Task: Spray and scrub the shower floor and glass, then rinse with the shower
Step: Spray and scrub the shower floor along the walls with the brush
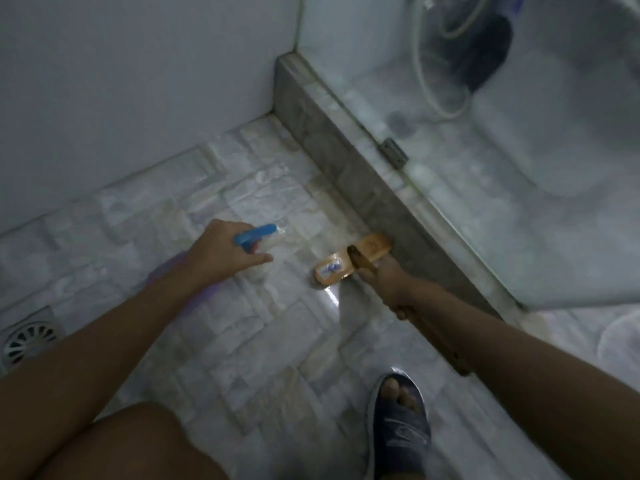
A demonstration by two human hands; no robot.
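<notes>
My left hand (221, 252) grips a spray bottle (258, 233) with a blue trigger head and purple body, its nozzle aimed right over the wet tiled floor (242, 334). My right hand (388, 282) holds the wooden handle of a scrub brush (349, 263), whose tan head rests on the tiles against the grey stone curb (346, 161). The glass panel (519, 168) stands on that curb, hazy, with the shower hose (436, 81) hanging behind it.
A round floor drain (29, 341) sits at the left edge. A white wall (121, 81) closes the far side. My right foot in a dark slipper (398, 427) stands near the bottom. A metal hinge bracket (394, 152) clamps the glass.
</notes>
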